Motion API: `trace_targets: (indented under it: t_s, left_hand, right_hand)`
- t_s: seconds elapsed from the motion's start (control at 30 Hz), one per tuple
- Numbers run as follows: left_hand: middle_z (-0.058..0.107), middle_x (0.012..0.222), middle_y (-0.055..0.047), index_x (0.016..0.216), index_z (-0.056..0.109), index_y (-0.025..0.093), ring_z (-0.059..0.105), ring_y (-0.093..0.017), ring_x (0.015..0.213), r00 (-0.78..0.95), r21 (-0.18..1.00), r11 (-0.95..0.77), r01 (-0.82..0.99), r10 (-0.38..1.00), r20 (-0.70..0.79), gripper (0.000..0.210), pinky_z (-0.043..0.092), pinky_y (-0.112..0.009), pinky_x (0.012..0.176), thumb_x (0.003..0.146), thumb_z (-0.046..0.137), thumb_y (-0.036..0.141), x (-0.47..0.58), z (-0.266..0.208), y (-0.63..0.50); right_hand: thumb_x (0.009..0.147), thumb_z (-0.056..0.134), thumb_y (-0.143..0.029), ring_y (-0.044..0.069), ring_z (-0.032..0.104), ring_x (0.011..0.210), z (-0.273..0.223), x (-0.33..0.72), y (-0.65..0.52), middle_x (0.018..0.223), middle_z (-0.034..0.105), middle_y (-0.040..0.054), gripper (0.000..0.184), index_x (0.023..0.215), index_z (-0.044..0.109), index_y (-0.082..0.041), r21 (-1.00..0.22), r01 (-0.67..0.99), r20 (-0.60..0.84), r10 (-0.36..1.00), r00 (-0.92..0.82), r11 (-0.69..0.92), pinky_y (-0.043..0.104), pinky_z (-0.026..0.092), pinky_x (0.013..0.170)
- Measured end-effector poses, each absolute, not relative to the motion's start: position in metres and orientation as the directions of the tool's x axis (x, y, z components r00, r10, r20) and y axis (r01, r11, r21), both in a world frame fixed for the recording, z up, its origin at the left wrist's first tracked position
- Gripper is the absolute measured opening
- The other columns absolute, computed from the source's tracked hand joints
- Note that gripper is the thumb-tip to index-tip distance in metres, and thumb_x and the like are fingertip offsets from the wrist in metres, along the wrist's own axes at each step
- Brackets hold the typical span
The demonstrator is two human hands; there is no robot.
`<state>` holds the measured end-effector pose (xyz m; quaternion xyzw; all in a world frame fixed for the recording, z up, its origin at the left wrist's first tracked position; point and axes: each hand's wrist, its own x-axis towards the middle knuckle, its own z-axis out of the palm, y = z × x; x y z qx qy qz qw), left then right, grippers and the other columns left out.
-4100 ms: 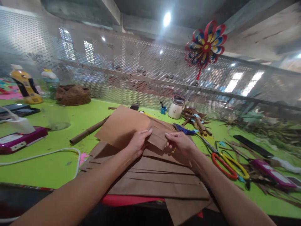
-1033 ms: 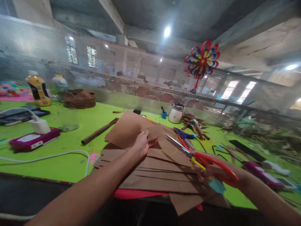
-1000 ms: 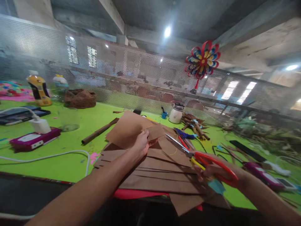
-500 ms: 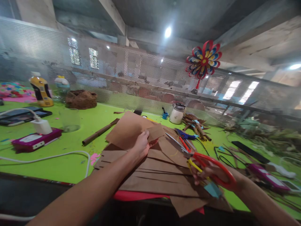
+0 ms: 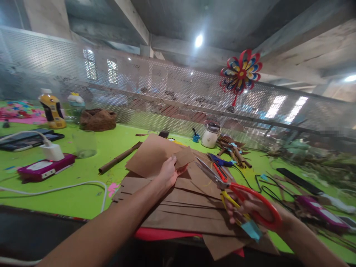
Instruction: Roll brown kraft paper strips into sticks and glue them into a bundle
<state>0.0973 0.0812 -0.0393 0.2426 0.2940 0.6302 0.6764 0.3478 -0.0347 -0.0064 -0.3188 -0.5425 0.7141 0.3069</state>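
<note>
My left hand (image 5: 168, 172) is closed on a piece of brown kraft paper (image 5: 147, 154), with a small folded flap (image 5: 184, 157) at the thumb. Around the handles of a pair of scissors (image 5: 213, 174), my right hand (image 5: 236, 205) is closed. One handle loop is red, the other yellow with light blue tape on it. The blades point up and left towards the flap, seemingly apart from it. Beneath both hands lie brown paper sheets (image 5: 178, 217) with slits along them, overlapping a red sheet (image 5: 167, 234).
Behind the scissors lie a blue glue gun (image 5: 221, 160) and a pile of brown scraps (image 5: 236, 152). A jar (image 5: 210, 135), a rolled paper tube (image 5: 119, 159), a clear cup (image 5: 85, 144) and a purple power strip (image 5: 46, 167) stand or lie on the green table (image 5: 83, 200).
The view has shifted slightly, so the table things appear a little lower and further right. Both hands keep their hold on the paper and the scissors, nearly still.
</note>
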Motion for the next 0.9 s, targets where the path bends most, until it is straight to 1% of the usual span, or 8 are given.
trace_targets:
  t_s: [0.1, 0.2, 0.3, 0.47, 0.6, 0.77, 0.9]
  left_hand:
    - [0.061, 0.087, -0.004, 0.091, 0.051, 0.019, 0.062, -0.016, 0.064, 0.036, 0.702, 0.094, -0.706, 0.995, -0.097, 0.012, 0.051, -0.038, 0.062, 0.082, 0.043, 0.018, 0.0970, -0.0390, 0.0813]
    - [0.061, 0.088, -0.005, 0.092, 0.051, 0.019, 0.062, -0.015, 0.064, 0.038, 0.706, 0.093, -0.702, 0.995, -0.093, 0.013, 0.051, -0.037, 0.061, 0.083, 0.042, 0.018, 0.0964, -0.0384, 0.0812]
    - [0.061, 0.089, -0.006, 0.092, 0.051, 0.018, 0.062, -0.015, 0.064, 0.041, 0.707, 0.097, -0.701, 0.995, -0.096, 0.013, 0.051, -0.037, 0.061, 0.082, 0.042, 0.019, 0.0959, -0.0385, 0.0817]
    - [0.061, 0.091, -0.006, 0.094, 0.051, 0.019, 0.062, -0.016, 0.064, 0.037, 0.708, 0.105, -0.698, 0.993, -0.111, 0.014, 0.051, -0.037, 0.060, 0.082, 0.044, 0.019, 0.0956, -0.0410, 0.0837]
    - [0.061, 0.092, -0.006, 0.094, 0.051, 0.020, 0.062, -0.016, 0.068, 0.054, 0.702, 0.101, -0.705, 0.995, -0.089, 0.014, 0.051, -0.037, 0.063, 0.082, 0.045, 0.021, 0.0956, -0.0438, 0.0848]
    - [0.062, 0.087, -0.006, 0.091, 0.051, 0.019, 0.062, -0.016, 0.068, 0.046, 0.709, 0.102, -0.697, 0.994, -0.097, 0.012, 0.051, -0.038, 0.064, 0.083, 0.043, 0.020, 0.0965, -0.0422, 0.0831]
    - [0.062, 0.088, -0.006, 0.092, 0.051, 0.018, 0.062, -0.015, 0.067, 0.056, 0.724, 0.106, -0.681, 0.994, -0.093, 0.013, 0.051, -0.037, 0.063, 0.083, 0.042, 0.020, 0.0969, -0.0407, 0.0818]
  right_hand:
    - [0.065, 0.053, -0.009, 0.015, 0.057, 0.068, -0.0075, 0.3477, -0.0353, 0.077, 0.055, 0.0030, 0.019, 0.081, 0.055, -0.019, -0.969, -0.083, -0.137, 0.781, -0.609, -0.234, 0.032, 0.047, 0.065]
    - [0.066, 0.053, -0.011, 0.015, 0.058, 0.067, -0.0072, 0.3459, -0.0357, 0.078, 0.055, 0.0031, 0.016, 0.080, 0.055, -0.019, -0.966, -0.109, -0.122, 0.783, -0.610, -0.236, 0.031, 0.047, 0.065]
    - [0.066, 0.052, -0.010, 0.014, 0.058, 0.067, -0.0037, 0.3431, -0.0366, 0.077, 0.055, 0.0030, 0.013, 0.077, 0.055, -0.018, -0.967, -0.079, -0.139, 0.764, -0.630, -0.241, 0.030, 0.047, 0.065]
    - [0.066, 0.053, -0.010, 0.015, 0.058, 0.068, -0.0007, 0.3416, -0.0378, 0.076, 0.055, 0.0028, 0.012, 0.076, 0.055, -0.017, -0.970, -0.069, -0.137, 0.760, -0.636, -0.233, 0.031, 0.047, 0.066]
    - [0.068, 0.051, -0.010, 0.015, 0.058, 0.068, -0.0045, 0.3427, -0.0373, 0.076, 0.056, 0.0035, 0.012, 0.076, 0.056, -0.017, -0.969, -0.048, -0.157, 0.757, -0.634, -0.241, 0.031, 0.047, 0.067]
    - [0.069, 0.050, -0.012, 0.016, 0.058, 0.070, -0.0070, 0.3428, -0.0374, 0.078, 0.056, 0.0036, 0.012, 0.078, 0.057, -0.018, -0.973, -0.101, -0.102, 0.778, -0.619, -0.208, 0.032, 0.047, 0.067]
    - [0.068, 0.051, -0.010, 0.016, 0.057, 0.072, -0.0084, 0.3420, -0.0372, 0.080, 0.055, 0.0041, 0.013, 0.077, 0.056, -0.017, -0.970, -0.110, -0.107, 0.785, -0.610, -0.218, 0.034, 0.047, 0.069]
